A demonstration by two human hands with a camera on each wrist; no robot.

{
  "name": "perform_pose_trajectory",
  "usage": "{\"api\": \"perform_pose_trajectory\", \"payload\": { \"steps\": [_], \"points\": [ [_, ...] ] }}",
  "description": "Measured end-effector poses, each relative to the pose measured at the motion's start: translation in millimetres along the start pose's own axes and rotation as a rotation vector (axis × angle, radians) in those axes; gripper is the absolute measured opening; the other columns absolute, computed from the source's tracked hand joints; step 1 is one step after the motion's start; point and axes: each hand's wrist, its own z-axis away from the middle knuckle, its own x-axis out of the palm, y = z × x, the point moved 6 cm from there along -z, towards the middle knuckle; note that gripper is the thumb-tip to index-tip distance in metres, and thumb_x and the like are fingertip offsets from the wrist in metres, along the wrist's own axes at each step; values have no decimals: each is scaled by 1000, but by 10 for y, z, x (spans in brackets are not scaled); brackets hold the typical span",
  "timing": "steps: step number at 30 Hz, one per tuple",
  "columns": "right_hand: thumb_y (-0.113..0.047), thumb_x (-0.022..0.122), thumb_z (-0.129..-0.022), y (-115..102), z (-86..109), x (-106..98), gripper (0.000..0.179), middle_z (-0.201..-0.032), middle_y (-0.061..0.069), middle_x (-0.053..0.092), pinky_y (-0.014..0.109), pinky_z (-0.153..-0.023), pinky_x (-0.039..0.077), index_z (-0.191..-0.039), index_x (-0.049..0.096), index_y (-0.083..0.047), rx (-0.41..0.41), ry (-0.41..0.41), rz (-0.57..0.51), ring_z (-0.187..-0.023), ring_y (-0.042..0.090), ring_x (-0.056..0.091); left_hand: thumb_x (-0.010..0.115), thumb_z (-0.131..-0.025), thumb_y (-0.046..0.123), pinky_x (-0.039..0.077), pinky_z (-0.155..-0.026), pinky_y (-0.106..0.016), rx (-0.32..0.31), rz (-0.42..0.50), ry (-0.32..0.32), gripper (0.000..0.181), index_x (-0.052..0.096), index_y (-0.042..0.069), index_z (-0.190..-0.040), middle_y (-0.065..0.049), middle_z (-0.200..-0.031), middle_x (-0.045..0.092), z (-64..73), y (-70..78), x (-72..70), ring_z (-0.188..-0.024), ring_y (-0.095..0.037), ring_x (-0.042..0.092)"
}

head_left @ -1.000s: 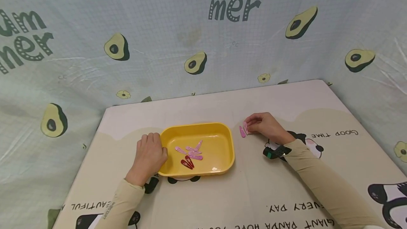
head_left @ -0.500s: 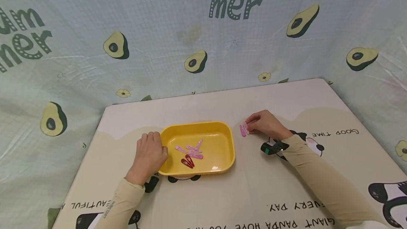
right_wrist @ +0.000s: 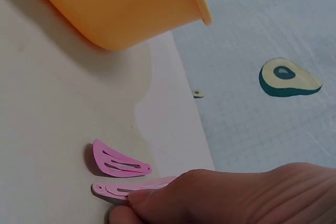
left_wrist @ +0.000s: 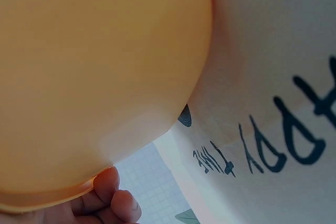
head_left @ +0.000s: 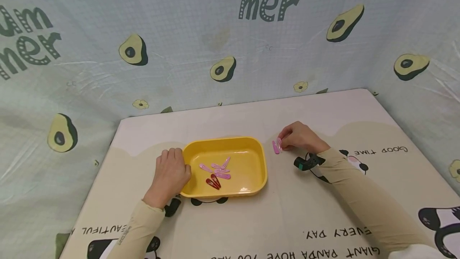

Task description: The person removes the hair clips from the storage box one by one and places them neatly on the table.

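Observation:
My left hand (head_left: pixel 169 173) grips the left rim of a yellow plastic tray (head_left: pixel 249 167); its fingertips (left_wrist: pixel 125 206) show at the tray's rim in the left wrist view. Inside the tray lie several pink hair clips (head_left: pixel 223 176) and two dark red hair clips (head_left: pixel 213 182). To the right of the tray, my right hand (head_left: pixel 303 138) pinches a light pink hair clip (right_wrist: pixel 119 188) low at the tabletop, between thumb and finger. Beside it, on the tray side, a second, deeper pink hair clip (right_wrist: pixel 121 162) lies on the table.
A pale printed cloth (head_left: pixel 266 227) with panda faces and lettering covers the table. Behind and at the sides hangs a light curtain (head_left: pixel 172 35) with avocado prints. Each wrist wears a black device, such as the right one (head_left: pixel 306 163).
My right wrist has shifted slightly forward and to the left while the fingers stay at the light pink hair clip. The left hand and the tray hold their place.

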Motion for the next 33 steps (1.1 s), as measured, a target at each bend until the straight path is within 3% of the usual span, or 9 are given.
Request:
{"api": "perform_pose_trajectory", "payload": {
  "steps": [13,25,33],
  "points": [
    [-15,74,-84,-3,-1,-13,23,-89,7,73,25,-73,53,-103,75,-1,18,1,62,-79,18,64,52,-93,12,29,-77,-39,-13,5,-24,21,51,-6,-104,-14,-87,47,-5,1,6,-85,-31,38],
    [-17,76,-87,4,35,-28,23,-87,6,76,26,-75,57,-103,76,0,36,-71,49,-75,14,68,52,-92,12,29,-77,-39,-9,4,-7,22,52,-6,-104,-15,-87,48,-1,-2,2,-85,-31,39],
    [-22,73,-89,-77,88,-116,26,-97,9,77,32,-85,55,-108,76,-4,-8,-14,109,-86,18,68,53,-92,12,28,-75,-38,4,9,13,21,52,-6,-102,-14,-85,47,5,-9,-3,-83,-31,38]
  ]
}}
